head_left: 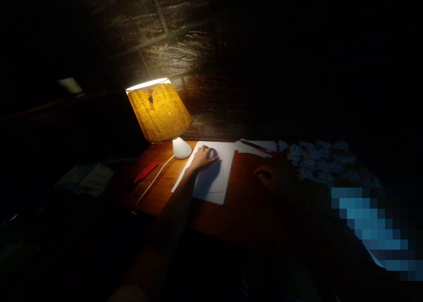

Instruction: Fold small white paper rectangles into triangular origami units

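White paper (pixel 214 181) lies on the brown wooden tabletop (pixel 243 196), with the left hand (pixel 205 157) on its upper half. That hand's fingers are bent and its thumb stands apart from them, pointing toward 3 o'clock; I cannot tell whether anything sits beneath the palm. A dark shadow spreads from the hand over the page, and a thin line runs along the paper's right and lower sides.

Clock directions here are taken from the left hand. Between 3 and 4 o'clock, the right hand (pixel 267 176) is mostly lost in shadow, near the table. One finger reaches out toward the paper without touching it; how the others stand, or whether they hold something, I cannot tell.

At 10 o'clock, just beside the paper, is the lamp's white base (pixel 181 149), under a tilted, glowing yellow shade (pixel 161 112) with printed lettering. Its white cord (pixel 153 179) trails toward 8 o'clock, passing a red-handled tool (pixel 147 172) with a dark end.

Between 2 and 3 o'clock, a long dark tool with a red part (pixel 267 152) lies across white sheets (pixel 245 149). Farther out at 3 o'clock, many dim paper pieces (pixel 322 159) lie heaped.
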`<control>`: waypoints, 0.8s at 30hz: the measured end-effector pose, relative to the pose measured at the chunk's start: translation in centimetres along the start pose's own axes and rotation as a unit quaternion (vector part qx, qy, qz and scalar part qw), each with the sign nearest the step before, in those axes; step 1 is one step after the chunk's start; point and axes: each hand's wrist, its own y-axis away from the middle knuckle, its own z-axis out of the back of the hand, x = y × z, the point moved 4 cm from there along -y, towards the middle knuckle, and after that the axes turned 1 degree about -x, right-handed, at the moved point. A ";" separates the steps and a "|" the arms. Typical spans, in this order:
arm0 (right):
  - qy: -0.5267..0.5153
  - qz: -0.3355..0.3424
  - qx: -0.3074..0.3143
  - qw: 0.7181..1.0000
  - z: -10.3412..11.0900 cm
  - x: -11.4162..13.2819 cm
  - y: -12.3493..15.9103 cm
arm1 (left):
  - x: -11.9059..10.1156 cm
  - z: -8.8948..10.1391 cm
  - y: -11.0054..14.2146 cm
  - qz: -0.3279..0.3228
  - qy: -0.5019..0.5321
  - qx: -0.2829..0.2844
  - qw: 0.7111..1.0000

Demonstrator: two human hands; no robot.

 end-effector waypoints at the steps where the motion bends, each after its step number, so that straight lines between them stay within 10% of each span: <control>1: -0.001 -0.001 0.001 1.000 0.0 0.0 0.0 | -0.1 0.1 0.0 -0.003 -0.006 0.008 1.000; 11: 0.001 -0.012 0.018 1.000 0.1 0.3 0.0 | 0.6 1.0 0.4 -0.009 0.007 0.081 0.997; 24: 0.004 -0.005 0.003 1.000 0.0 0.2 0.1 | 1.1 0.4 -0.1 -0.029 0.025 0.020 0.999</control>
